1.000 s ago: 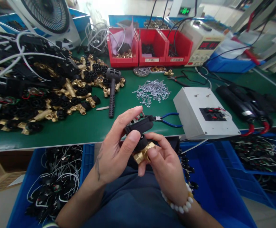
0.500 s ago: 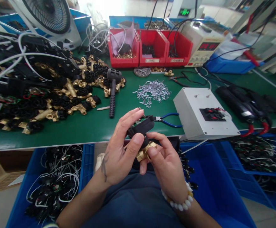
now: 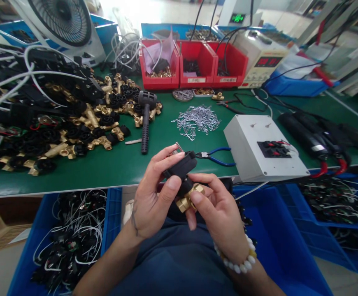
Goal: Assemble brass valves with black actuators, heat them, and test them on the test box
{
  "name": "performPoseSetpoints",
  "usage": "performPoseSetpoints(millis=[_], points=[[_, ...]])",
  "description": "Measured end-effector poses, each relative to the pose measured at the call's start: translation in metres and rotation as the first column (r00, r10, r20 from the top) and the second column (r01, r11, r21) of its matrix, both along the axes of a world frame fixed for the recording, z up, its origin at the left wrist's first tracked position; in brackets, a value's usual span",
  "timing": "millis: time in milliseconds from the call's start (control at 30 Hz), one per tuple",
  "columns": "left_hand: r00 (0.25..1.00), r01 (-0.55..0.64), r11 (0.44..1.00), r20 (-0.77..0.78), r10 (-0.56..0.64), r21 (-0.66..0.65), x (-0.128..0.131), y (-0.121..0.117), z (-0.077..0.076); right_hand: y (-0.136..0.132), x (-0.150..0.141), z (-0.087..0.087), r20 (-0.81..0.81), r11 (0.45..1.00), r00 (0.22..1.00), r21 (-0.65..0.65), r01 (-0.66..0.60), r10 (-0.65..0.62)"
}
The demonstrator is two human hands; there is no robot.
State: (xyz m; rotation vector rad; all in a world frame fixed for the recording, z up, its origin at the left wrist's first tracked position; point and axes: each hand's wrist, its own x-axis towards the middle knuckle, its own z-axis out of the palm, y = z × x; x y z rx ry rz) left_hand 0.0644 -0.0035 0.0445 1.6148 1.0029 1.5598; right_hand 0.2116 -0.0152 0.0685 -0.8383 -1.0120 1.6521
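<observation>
Both my hands hold one small valve assembly above my lap, just in front of the table edge. My left hand (image 3: pixel 152 193) wraps its fingers and thumb round the black plastic housing (image 3: pixel 180 166) on top. My right hand (image 3: pixel 217 207) pinches the brass fitting (image 3: pixel 189 198) underneath with thumb and fingers. A thin metal clip (image 3: pixel 178 147) sticks up behind the housing by my left fingertips. Blue-handled pliers (image 3: pixel 216 155) lie on the green table (image 3: pixel 166 135) just beyond my hands.
A heap of brass-and-black valve parts (image 3: pixel 74 123) with white cables covers the left of the table. A pile of metal clips (image 3: pixel 197 119), a black mallet (image 3: pixel 145 119), a white test box (image 3: pixel 262 148) and red bins (image 3: pixel 194 61) lie further back. Blue crates (image 3: pixel 74 234) of wired parts stand below.
My hands have shifted the assembly slightly; the black housing has tilted and my left fingers have curled closer round it. Nothing on the table has moved.
</observation>
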Motion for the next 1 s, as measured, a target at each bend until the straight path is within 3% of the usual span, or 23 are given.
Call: performPoseSetpoints(millis=[133, 333, 467, 600, 700, 833, 933, 1000], points=[[0.996, -0.038, 0.999, 0.081, 0.036, 0.033, 0.004, -0.003, -0.002, -0.002, -0.002, 0.001, -0.026, 0.998, 0.999, -0.047, -0.045, 0.044], [0.994, 0.002, 1.000, 0.109, 0.000, -0.020, 0.005, -0.004, -0.004, -0.007, -0.013, -0.002, 0.015, 0.995, 0.996, 0.026, 0.092, -0.093], [0.993, 0.029, 0.998, -0.114, -0.035, -0.052, -0.005, -0.001, -0.002, 0.004, -0.009, -0.007, 0.046, 0.998, 0.997, 0.022, 0.066, -0.067], [0.871, -0.121, 0.989, -0.468, 0.146, 0.084, -0.011, -0.005, 0.006, 0.011, -0.005, -0.008, 0.073, 0.988, 0.985, -0.012, 0.155, -0.154], [0.803, -0.180, 0.974, -0.551, 0.226, 0.137, -0.010, -0.008, 0.010, 0.008, -0.006, -0.006, 0.103, 0.983, 0.978, -0.010, 0.185, -0.183], [0.837, -0.181, 0.973, -0.496, 0.229, 0.144, -0.006, -0.009, 0.010, 0.006, -0.003, -0.006, 0.210, 0.972, 0.952, 0.122, 0.201, -0.223], [0.890, -0.170, 0.976, -0.405, 0.211, 0.136, -0.001, -0.010, 0.007, 0.014, 0.001, -0.009, 0.276, 0.888, 0.870, 0.341, 0.309, -0.409], [0.905, -0.159, 0.979, -0.377, 0.198, 0.131, 0.004, -0.013, 0.006, 0.022, 0.001, -0.010, 0.235, 0.840, 0.848, 0.408, 0.357, -0.474]])
